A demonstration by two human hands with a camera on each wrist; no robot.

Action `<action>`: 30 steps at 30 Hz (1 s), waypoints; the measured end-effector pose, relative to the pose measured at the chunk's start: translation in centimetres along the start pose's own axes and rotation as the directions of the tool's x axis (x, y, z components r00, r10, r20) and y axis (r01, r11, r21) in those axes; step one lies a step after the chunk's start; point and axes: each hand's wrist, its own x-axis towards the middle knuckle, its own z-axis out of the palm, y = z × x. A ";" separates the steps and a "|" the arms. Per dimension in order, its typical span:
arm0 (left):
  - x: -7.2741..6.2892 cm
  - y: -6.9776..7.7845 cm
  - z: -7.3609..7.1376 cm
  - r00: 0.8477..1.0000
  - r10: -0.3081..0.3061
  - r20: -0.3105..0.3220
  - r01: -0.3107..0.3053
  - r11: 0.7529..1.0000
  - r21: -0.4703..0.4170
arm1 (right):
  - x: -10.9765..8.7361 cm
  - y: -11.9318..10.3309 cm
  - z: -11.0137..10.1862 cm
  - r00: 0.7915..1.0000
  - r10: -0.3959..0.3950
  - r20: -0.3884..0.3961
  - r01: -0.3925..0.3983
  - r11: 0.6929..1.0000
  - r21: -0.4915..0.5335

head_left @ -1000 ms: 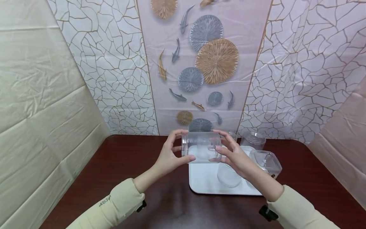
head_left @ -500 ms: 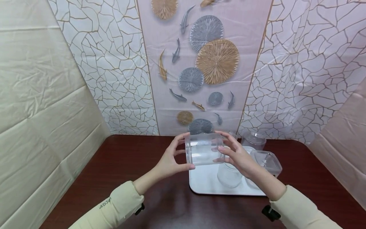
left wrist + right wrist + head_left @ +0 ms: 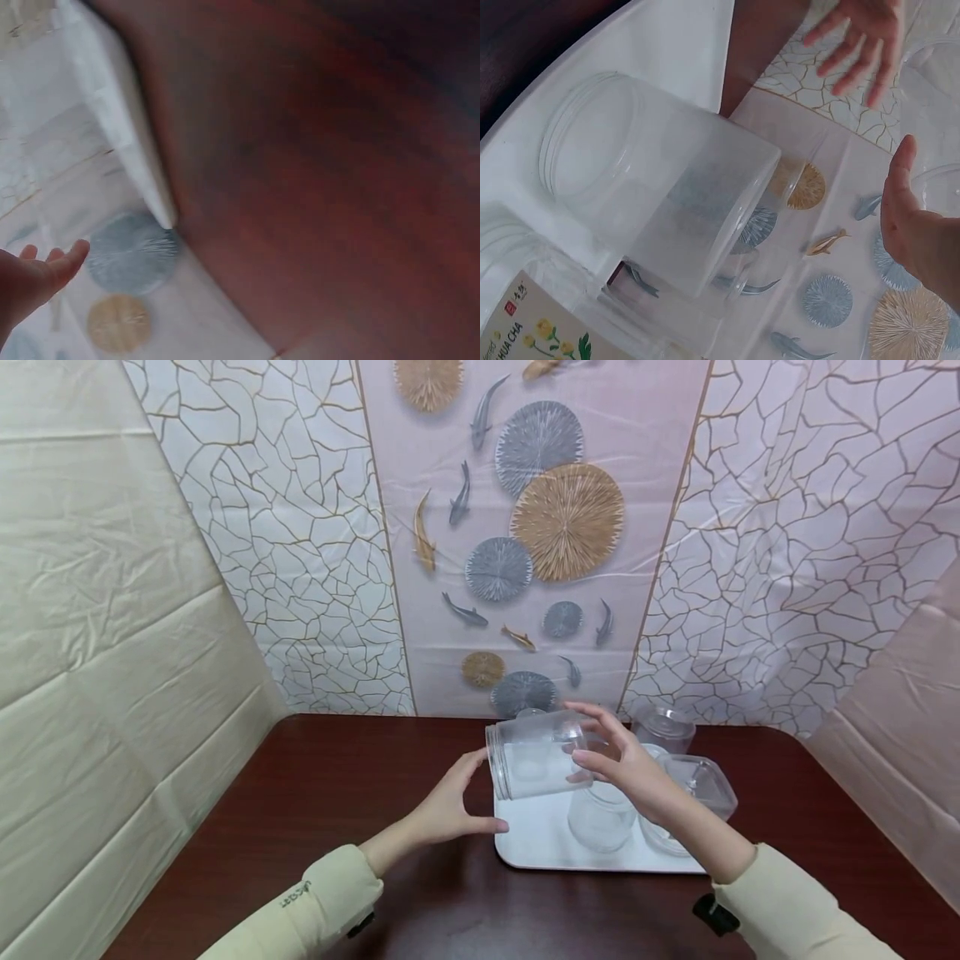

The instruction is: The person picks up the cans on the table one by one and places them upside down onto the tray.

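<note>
My right hand [image 3: 630,772] holds a clear plastic jar [image 3: 536,760] on its side above the tray, gripping the base end. The jar's threaded mouth faces left and tilts slightly down, and no lid is on it. Just left of that mouth, my left hand [image 3: 446,814] is apart from the jar, thumb and fingers spread with nothing between them. In the right wrist view, the left hand [image 3: 866,45] shows its extended fingers, and the held jar [image 3: 934,97] is partly cut off at the edge.
A white tray [image 3: 525,852] lies on the dark red table [image 3: 360,760]. On it stands another clear jar [image 3: 600,827], with a squarish clear container [image 3: 705,785] to its right. Behind is a further clear jar [image 3: 666,727]. A flower-printed label [image 3: 540,322] shows in the right wrist view.
My left hand has let go of the jar's mouth end and moved down and left. The jar, still in my right hand, has tilted a little, its mouth end lower.
</note>
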 end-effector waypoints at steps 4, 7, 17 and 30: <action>-0.3 -1.2 0.8 0.999 -0.035 0.015 0.032 0.987 0.156 | 0.1 0.4 -0.1 0.999 -0.034 0.008 0.034 0.998 -0.047; -0.4 -1.7 1.3 0.998 -0.054 0.032 0.046 0.975 0.218 | 0.2 0.6 -0.2 0.998 -0.064 0.013 0.065 0.995 -0.077; -0.3 -3.1 2.6 0.966 -0.140 0.218 0.027 0.893 0.450 | 0.5 1.3 -0.7 0.994 -0.111 0.017 0.112 0.958 -0.263; 0.3 -4.1 2.9 0.932 -0.267 0.245 0.112 0.854 0.508 | 0.5 1.9 -0.3 0.977 -0.177 0.123 0.215 0.830 -0.514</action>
